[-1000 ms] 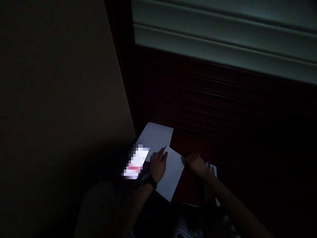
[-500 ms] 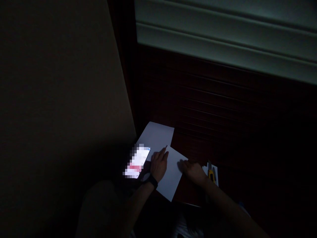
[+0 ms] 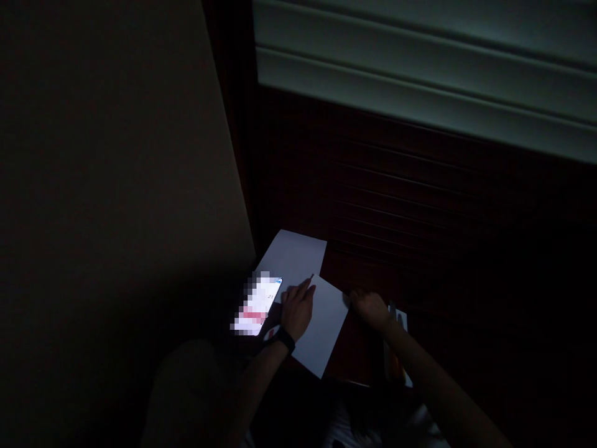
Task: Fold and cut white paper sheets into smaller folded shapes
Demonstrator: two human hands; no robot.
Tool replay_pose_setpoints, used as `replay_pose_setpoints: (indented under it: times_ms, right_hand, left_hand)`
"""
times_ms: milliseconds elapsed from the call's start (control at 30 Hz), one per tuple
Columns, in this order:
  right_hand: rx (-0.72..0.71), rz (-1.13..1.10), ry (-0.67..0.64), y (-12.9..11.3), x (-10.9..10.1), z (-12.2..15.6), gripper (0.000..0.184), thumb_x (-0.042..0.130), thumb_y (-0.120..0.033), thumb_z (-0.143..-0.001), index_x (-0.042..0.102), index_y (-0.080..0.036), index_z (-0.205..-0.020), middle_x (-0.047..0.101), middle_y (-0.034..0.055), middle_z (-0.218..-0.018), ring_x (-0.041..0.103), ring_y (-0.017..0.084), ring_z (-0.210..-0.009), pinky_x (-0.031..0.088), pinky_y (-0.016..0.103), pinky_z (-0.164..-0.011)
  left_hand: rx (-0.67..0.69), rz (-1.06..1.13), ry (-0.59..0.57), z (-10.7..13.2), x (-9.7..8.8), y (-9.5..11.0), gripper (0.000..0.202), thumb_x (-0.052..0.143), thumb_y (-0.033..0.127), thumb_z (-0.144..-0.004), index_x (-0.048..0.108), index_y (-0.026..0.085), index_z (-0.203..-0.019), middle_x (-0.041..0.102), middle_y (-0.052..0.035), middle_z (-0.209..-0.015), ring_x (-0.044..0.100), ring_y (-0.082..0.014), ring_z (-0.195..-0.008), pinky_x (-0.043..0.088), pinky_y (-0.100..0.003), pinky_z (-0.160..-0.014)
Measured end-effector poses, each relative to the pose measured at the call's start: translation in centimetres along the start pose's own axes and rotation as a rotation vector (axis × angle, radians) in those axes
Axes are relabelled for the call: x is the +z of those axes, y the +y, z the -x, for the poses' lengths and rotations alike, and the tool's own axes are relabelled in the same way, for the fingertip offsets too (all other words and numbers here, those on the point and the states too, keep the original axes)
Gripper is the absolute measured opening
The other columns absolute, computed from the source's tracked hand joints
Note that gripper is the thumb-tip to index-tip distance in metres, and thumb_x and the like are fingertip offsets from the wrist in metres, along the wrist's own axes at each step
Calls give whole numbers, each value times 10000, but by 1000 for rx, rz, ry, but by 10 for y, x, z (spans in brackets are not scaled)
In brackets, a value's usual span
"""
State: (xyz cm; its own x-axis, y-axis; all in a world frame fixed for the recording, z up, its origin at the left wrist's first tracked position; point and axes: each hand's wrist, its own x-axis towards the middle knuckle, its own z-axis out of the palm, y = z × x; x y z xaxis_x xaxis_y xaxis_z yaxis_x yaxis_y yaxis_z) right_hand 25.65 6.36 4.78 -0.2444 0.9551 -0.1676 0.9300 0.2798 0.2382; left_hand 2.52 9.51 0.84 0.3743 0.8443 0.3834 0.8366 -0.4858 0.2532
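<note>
The scene is very dark. A white sheet of paper lies on a small dark red table. My left hand lies flat on the sheet's left edge, fingers stretched forward, a dark watch on the wrist. My right hand rests at the sheet's right edge with the fingers curled against it. A second white sheet lies further back, partly under the first.
A lit phone lies left of my left hand. A yellow utility knife on a small white sheet sits right of my right forearm, mostly hidden. A beige wall stands left, dark wood panelling and a pale ledge behind.
My right hand has slid back from on top of the sheet to its right edge, and my forearm now covers most of the yellow knife. The left hand has hardly moved.
</note>
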Motion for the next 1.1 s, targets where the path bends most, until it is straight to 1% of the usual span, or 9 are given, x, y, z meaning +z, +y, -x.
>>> replay_pose_setpoints:
  times_ms: [367, 467, 567, 633, 700, 767, 867, 1000, 1100]
  right_hand:
    - [-3, 6, 53, -6, -4, -4, 195, 413, -117, -862, 517, -142, -1025, 604, 131, -980, 628, 206, -723, 464, 295, -593]
    - [-29, 3, 73, -13, -5, 4, 212, 418, -123, -866, 539, -157, -1036, 608, 128, -1009, 613, 222, -828, 475, 312, -645]
    - [-45, -6, 136, -28, 0, 16, 302, 413, -136, -879, 496, -161, -1168, 558, 142, -1167, 526, 245, -1051, 453, 363, -812]
    - [-44, -48, 271, -43, 8, 26, 372, 413, -131, -879, 447, -131, -1249, 496, 147, -1272, 433, 254, -1179, 372, 405, -954]
    - [-18, -115, 351, -60, 15, 39, 391, 401, -205, -900, 429, -100, -1276, 455, 157, -1318, 358, 260, -1250, 286, 435, -1031]
    - [-7, -186, 376, -76, 20, 55, 483, 409, -326, -903, 379, -79, -1317, 379, 170, -1375, 279, 277, -1298, 254, 452, -1052]
    - [-71, -263, 379, -99, 21, 79, 595, 446, -405, -877, 308, -86, -1360, 305, 166, -1416, 221, 285, -1323, 250, 474, -1055]
    - [-140, -333, 363, -121, 20, 102, 681, 498, -400, -849, 221, -101, -1395, 217, 139, -1453, 174, 280, -1337, 263, 464, -1061]
    - [-143, -358, 363, -128, 21, 108, 704, 518, -380, -839, 196, -106, -1402, 207, 134, -1455, 165, 286, -1337, 275, 474, -1057]
  left_hand:
    - [4, -8, -4, 0, -2, 0, 366, 393, 179, -878, 507, 278, -1212, 430, -25, -1359, 447, -252, -1026, 347, -432, -835]
    - [1, -10, -3, 1, -2, 0, 370, 394, 178, -877, 502, 278, -1216, 428, -28, -1360, 448, -253, -1024, 348, -435, -830]
    - [-1, -14, -6, 1, -2, 0, 373, 395, 176, -876, 498, 280, -1218, 424, -28, -1364, 446, -254, -1028, 348, -437, -828]
    - [2, -15, -10, 1, -2, 0, 373, 396, 177, -874, 498, 280, -1219, 420, -26, -1367, 445, -253, -1030, 348, -439, -832]
    - [3, -17, -14, 1, -2, 0, 378, 400, 175, -872, 495, 277, -1223, 414, -24, -1371, 443, -254, -1033, 346, -442, -837]
    - [0, -18, -14, 1, -2, 0, 384, 403, 174, -869, 490, 276, -1229, 407, -24, -1377, 441, -255, -1038, 341, -445, -845]
    - [-6, -11, -10, 0, -2, 1, 381, 403, 180, -870, 492, 273, -1228, 409, -26, -1376, 442, -260, -1038, 340, -448, -846]
    - [-6, 10, -2, 0, -3, 2, 375, 413, 188, -866, 500, 270, -1221, 426, -28, -1363, 446, -263, -1040, 342, -447, -844]
    - [-6, 9, -5, 0, -3, 2, 384, 416, 184, -861, 501, 270, -1225, 444, -32, -1351, 450, -266, -1036, 340, -454, -847]
